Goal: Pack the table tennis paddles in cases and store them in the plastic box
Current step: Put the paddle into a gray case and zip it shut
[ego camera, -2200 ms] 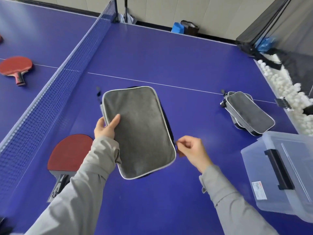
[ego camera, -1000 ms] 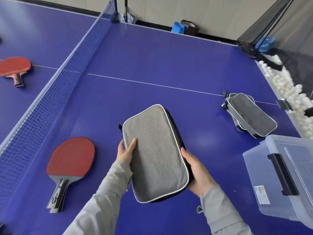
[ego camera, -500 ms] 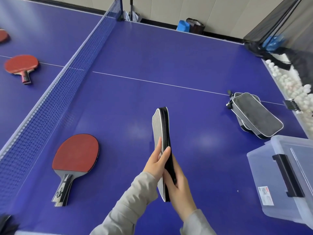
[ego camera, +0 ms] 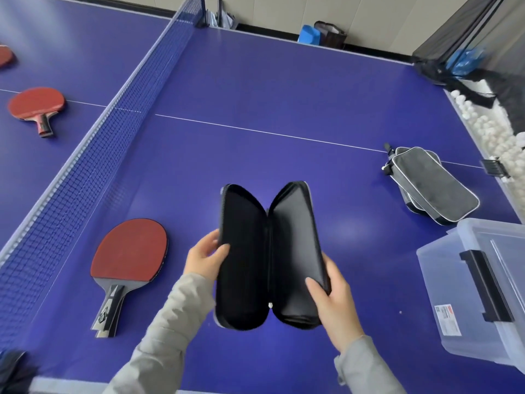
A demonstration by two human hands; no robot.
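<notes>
A paddle case (ego camera: 255,257) is spread open like a book above the blue table, its black lining facing me and nothing inside. My left hand (ego camera: 206,255) grips the left half's edge. My right hand (ego camera: 331,301) holds the right half. A red paddle (ego camera: 129,255) lies flat on the table to the left of the case. Two grey zipped cases (ego camera: 433,186) lie stacked at the right. The clear plastic box (ego camera: 443,282) with a black latch stands at the lower right.
The net (ego camera: 85,172) crosses the table at the left. Beyond it lie a red paddle (ego camera: 35,105) and part of another (ego camera: 4,55) at the frame's left edge. A trough of white balls (ego camera: 488,129) runs along the table's right side.
The zipped case was lifted off the table, turned on edge between both hands, and now its two halves are spread apart showing the black inside.
</notes>
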